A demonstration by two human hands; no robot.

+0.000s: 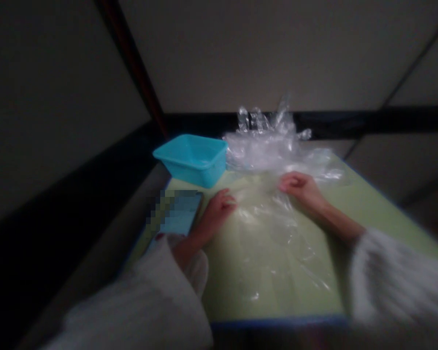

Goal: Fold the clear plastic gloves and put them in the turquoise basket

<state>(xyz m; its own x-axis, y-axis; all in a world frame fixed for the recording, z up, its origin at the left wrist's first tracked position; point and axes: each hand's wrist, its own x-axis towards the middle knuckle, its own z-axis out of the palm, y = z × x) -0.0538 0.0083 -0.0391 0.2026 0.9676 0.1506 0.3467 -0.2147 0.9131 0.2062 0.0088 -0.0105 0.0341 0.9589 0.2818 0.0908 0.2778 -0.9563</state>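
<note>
Between my hands stretches a thin, clear plastic glove (266,238), its film lying over the pale yellow tabletop toward me. My left hand (221,206) is closed in a pinch at the left end of its upper edge. At the right end, my right hand (300,187) pinches the film between thumb and fingers. Blur and transparency hide the glove's exact outline. Just beyond my right hand lies a crumpled pile of clear plastic gloves (266,148), with finger shapes sticking up at the back.
A turquoise plastic basin (197,167) stands at the back left of the table (372,214), beside the glove pile. A phone-like device (182,214) with a lit screen lies left of my left hand, partly blurred out. A wall panel (263,58) rises behind the table.
</note>
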